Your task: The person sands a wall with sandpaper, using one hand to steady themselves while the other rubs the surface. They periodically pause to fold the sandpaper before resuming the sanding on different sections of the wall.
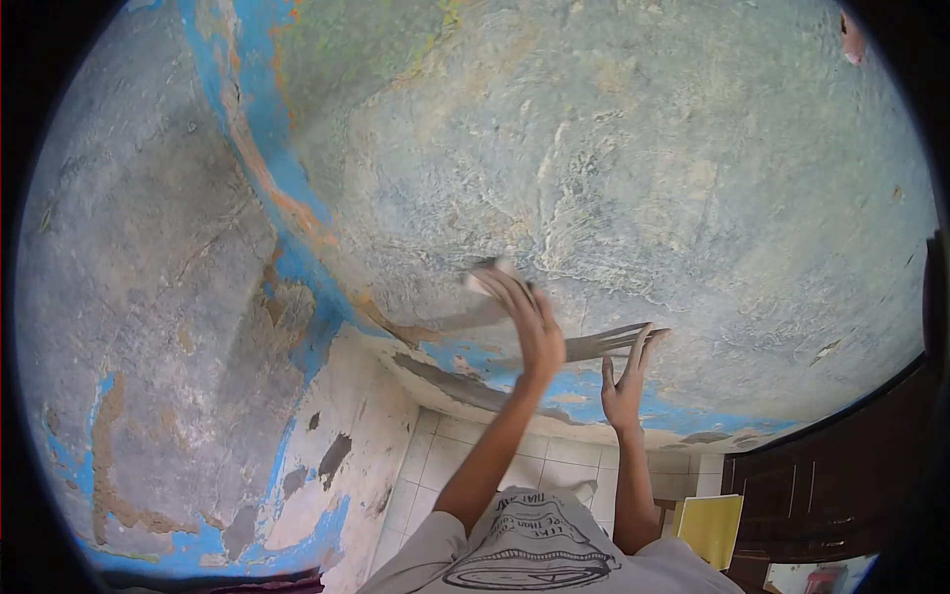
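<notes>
My left hand (529,322) is pressed toward the grey, patchy wall (633,178), its fingers bent over a small pale piece (478,284). Motion blurs both the hand and the piece, so its kind is not clear; a dark edge also shows at the fingertips. Lower down and to the right, my right hand (625,386) rests its stretched fingers against the same wall, thumb apart, holding nothing. Shadows of both hands fall on the wall to their left. Around them the surface is rough, with scraped streaks and blue paint remnants (465,353).
A blue strip (287,188) marks the corner with a second peeling wall (148,247) at left. Below lies a white tiled floor (450,436). Dark cabinets (802,495) stand at lower right, near a yellow panel (711,527).
</notes>
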`<action>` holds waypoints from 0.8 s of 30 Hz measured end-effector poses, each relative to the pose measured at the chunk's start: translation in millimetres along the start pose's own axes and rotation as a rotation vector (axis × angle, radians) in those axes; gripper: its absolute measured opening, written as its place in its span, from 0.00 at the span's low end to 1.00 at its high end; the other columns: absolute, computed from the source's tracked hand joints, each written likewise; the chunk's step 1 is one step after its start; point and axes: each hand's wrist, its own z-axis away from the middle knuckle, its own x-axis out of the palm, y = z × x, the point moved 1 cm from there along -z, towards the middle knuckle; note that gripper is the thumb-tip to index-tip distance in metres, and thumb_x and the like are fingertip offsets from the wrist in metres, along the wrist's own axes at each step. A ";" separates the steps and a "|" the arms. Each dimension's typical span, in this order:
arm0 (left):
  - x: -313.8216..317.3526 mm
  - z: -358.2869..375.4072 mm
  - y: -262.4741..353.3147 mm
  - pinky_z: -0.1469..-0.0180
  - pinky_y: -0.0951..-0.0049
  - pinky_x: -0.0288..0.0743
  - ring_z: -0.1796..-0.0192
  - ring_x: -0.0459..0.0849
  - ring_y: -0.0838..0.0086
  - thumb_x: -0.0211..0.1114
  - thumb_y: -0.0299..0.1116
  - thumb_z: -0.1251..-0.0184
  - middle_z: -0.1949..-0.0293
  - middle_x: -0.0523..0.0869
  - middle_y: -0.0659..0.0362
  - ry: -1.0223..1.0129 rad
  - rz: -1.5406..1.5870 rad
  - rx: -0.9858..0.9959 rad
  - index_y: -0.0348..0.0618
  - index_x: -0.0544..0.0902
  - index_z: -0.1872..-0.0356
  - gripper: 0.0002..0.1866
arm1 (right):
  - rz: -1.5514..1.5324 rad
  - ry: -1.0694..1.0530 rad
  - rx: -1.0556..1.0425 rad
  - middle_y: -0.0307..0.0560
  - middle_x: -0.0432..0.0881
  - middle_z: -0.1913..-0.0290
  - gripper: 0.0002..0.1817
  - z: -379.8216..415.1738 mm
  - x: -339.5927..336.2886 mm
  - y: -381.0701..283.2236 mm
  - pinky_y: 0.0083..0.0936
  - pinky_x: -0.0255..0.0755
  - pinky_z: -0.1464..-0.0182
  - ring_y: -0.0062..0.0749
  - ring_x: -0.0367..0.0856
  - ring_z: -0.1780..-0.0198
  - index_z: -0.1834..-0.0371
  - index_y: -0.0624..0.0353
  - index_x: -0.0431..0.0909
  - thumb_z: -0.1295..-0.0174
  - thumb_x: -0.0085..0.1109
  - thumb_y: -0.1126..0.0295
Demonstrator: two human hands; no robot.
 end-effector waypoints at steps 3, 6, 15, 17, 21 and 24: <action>-38.7 -86.1 39.4 0.14 0.41 0.21 0.13 0.21 0.43 0.34 0.52 0.09 0.15 0.21 0.38 0.066 -0.121 0.131 0.34 0.28 0.15 0.41 | -0.111 -0.027 0.042 0.62 0.22 0.10 0.49 2.5 -9.1 -0.2 0.51 0.36 0.13 0.61 0.24 0.10 0.08 0.48 0.37 0.24 0.60 0.73; -44.5 -116.7 68.8 0.14 0.41 0.21 0.13 0.21 0.43 0.34 0.54 0.09 0.14 0.23 0.36 0.079 -0.141 0.138 0.32 0.29 0.15 0.42 | -0.284 -0.022 0.134 0.52 0.22 0.09 0.48 2.2 -7.2 0.3 0.54 0.38 0.14 0.56 0.27 0.10 0.08 0.40 0.39 0.23 0.60 0.70; 14.8 21.6 1.2 0.14 0.39 0.23 0.13 0.20 0.41 0.34 0.53 0.09 0.15 0.22 0.33 -0.207 -0.212 0.080 0.27 0.28 0.16 0.43 | -0.372 -0.071 0.167 0.52 0.22 0.09 0.44 7.1 -13.2 7.7 0.54 0.35 0.13 0.53 0.27 0.09 0.08 0.43 0.43 0.20 0.58 0.63; 2.1 -20.0 22.8 0.15 0.38 0.22 0.13 0.20 0.41 0.34 0.52 0.09 0.15 0.22 0.33 -0.122 -0.217 0.174 0.28 0.28 0.16 0.43 | -0.358 -0.069 0.168 0.56 0.22 0.09 0.42 6.5 -16.3 4.8 0.50 0.33 0.12 0.54 0.26 0.09 0.09 0.47 0.44 0.19 0.57 0.59; -31.9 -98.0 85.2 0.15 0.40 0.19 0.13 0.19 0.42 0.36 0.54 0.09 0.15 0.22 0.34 -0.059 -0.260 0.238 0.30 0.28 0.15 0.44 | -0.383 -0.029 0.172 0.57 0.25 0.09 0.40 7.1 -11.4 2.2 0.49 0.34 0.12 0.55 0.28 0.09 0.09 0.49 0.47 0.18 0.55 0.57; -27.8 -98.9 90.6 0.15 0.40 0.18 0.13 0.19 0.43 0.36 0.57 0.10 0.14 0.22 0.36 -0.096 -0.209 0.230 0.33 0.28 0.15 0.45 | -0.384 0.018 0.173 0.58 0.28 0.09 0.37 5.6 -9.1 -0.7 0.49 0.37 0.13 0.55 0.32 0.09 0.10 0.49 0.50 0.18 0.54 0.63</action>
